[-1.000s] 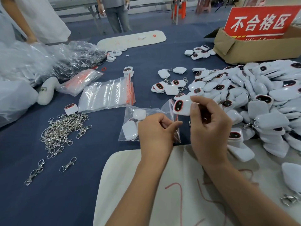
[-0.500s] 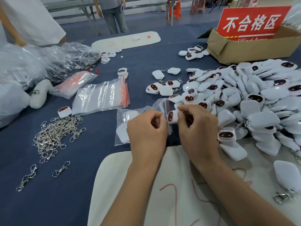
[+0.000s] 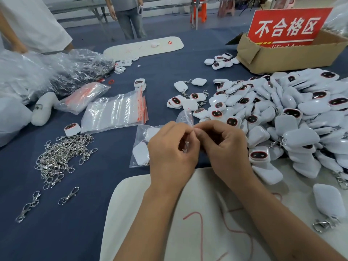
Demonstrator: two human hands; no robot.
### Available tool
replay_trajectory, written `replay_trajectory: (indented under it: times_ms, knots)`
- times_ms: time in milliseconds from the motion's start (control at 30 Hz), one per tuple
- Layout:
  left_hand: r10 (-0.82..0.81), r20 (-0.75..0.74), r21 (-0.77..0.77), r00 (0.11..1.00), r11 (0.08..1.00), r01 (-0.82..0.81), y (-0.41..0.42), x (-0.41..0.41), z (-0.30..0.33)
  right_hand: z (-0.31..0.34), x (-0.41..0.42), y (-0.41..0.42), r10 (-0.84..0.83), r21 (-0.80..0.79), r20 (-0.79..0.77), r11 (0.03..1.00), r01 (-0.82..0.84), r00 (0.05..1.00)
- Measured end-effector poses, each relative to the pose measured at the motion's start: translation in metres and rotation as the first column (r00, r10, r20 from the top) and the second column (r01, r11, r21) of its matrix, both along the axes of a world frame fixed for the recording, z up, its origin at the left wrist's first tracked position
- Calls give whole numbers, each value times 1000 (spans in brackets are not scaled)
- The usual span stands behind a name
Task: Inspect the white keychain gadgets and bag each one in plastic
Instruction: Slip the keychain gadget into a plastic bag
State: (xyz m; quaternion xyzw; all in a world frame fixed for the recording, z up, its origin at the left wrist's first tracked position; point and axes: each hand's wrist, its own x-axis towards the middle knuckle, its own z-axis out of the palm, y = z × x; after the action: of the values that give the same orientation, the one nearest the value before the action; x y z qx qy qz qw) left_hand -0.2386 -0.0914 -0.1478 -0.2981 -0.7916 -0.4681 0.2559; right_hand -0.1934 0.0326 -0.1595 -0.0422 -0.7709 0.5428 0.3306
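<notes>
One head view, looking forward and down.
We see from a person's head over a blue table (image 3: 79, 232), close to the left hand (image 3: 172, 157) and right hand (image 3: 224, 147) meeting at frame centre; the wide lens reaches a cardboard box (image 3: 293, 57) at far right and standing people beyond the table's far edge.

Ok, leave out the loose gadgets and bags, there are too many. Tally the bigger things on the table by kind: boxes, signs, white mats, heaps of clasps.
Cardboard box: 1
Red sign: 1
White mat: 2, the second one on the far side
Heap of metal clasps: 1
Total: 5
</notes>
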Motion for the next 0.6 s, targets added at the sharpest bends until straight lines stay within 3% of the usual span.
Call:
replay_trajectory:
  times_ms: [100, 167, 333, 433, 500, 600]
  knots:
    - [19, -17, 33, 1000, 999, -18, -3, -2, 0, 2, -1, -1, 256, -46, 88, 966, -253, 963]
    - [9, -39, 67, 999, 998, -6, -4, -1, 1, 3, 0, -3, 334, -29, 148, 942, -333, 931]
    - [-34, -113, 106, 993, 993, 46, -2, 3, 1, 5, 2, -8, 255, 206, 368, 915, -346, 894]
    - [-11, -80, 143, 997, 989, 22, -1, 2, 0, 6, 3, -11, 262, 261, 266, 907, -331, 928]
    - [16, -22, 180, 1000, 984, -12, -1, 2, -1, 4, 3, -11, 152, 332, 140, 924, -191, 978]
    - [25, 21, 183, 999, 983, -28, 0, 3, -1, 1, 2, -10, 94, 403, 181, 901, -161, 979]
